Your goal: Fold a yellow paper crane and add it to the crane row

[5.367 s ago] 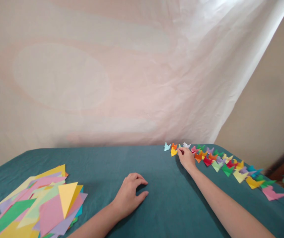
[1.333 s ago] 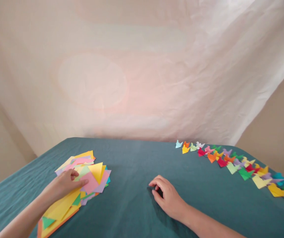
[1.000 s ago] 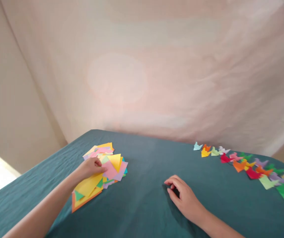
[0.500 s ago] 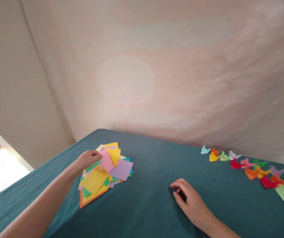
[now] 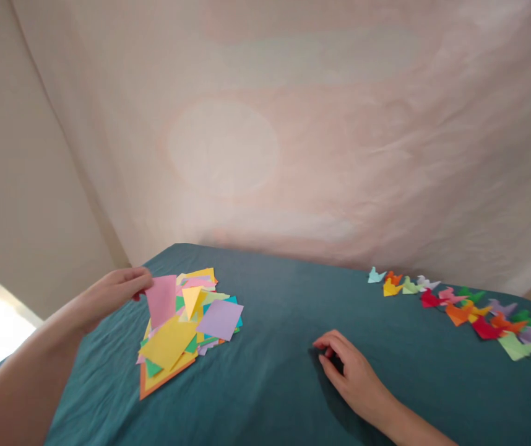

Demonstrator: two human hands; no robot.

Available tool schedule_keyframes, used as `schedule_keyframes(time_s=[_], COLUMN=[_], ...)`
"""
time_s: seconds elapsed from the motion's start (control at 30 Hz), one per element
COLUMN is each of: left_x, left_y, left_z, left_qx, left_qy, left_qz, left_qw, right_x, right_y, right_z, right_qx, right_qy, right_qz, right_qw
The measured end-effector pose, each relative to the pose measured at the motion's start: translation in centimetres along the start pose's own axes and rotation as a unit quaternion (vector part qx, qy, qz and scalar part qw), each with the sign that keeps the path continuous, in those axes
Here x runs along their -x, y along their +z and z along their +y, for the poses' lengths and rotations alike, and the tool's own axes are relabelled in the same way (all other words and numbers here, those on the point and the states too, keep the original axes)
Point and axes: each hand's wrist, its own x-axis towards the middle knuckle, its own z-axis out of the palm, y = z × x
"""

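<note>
My left hand (image 5: 129, 285) pinches a pink sheet of paper (image 5: 162, 298) by its corner, at the left edge of a loose pile of coloured paper. In that pile a yellow sheet (image 5: 171, 341) lies on top at the front and a lilac square (image 5: 220, 319) at the right. Orange, green and blue edges stick out beneath them. My right hand (image 5: 346, 371) rests on the cloth to the right of the pile, its fingers curled and a gap between thumb and forefinger. Nothing shows in that gap.
Several folded paper birds (image 5: 455, 310) in many colours stand in a slanting band along the right side. A dark teal cloth (image 5: 275, 384) covers the table. Behind its far edge hangs a pale, wrinkled sheet (image 5: 340, 155).
My left hand has drawn the pink paper leftward off the top of the pile. A yellow piece beside it has tipped and shifted. The right hand stays in place; the view has turned slightly.
</note>
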Motion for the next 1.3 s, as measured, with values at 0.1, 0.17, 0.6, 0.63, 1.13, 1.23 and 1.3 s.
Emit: schedule_keyframes(time_s=[0.1,0.17,0.6,0.63,1.13,1.23,1.3], left_x=[2.2,3.2,-0.5,-0.5,-0.6,0.4,1.1], left_y=[3.3,6.9,25.6,26.2,25.6,25.2,25.4], left_z=[4.2,6.7,12.5,12.5,10.6,11.3,11.6], left_qx=[0.162,0.219,0.426,0.429,0.079,0.066,0.036], left_qy=[0.064,0.074,-0.016,-0.021,0.244,0.309,0.334], left_qz=[-0.126,-0.179,-0.300,-0.300,-0.111,-0.191,-0.216], left_qw=[0.977,0.956,0.853,0.852,0.960,0.929,0.917], right_x=[0.0,0.0,0.2,0.0,-0.6,-0.6,-0.5], right_y=[-0.1,-0.1,-3.4,-3.3,-2.5,-2.4,-2.4], right_z=[-0.2,-0.3,-0.2,-0.2,1.3,1.4,1.4], right_qx=[-0.021,-0.041,0.114,0.144,0.095,0.053,0.038], right_qy=[0.001,-0.002,-0.153,-0.172,-0.084,-0.049,-0.038], right_qz=[0.006,0.021,0.123,0.110,0.088,0.080,0.079], right_qw=[1.000,0.999,0.974,0.968,0.988,0.994,0.995])
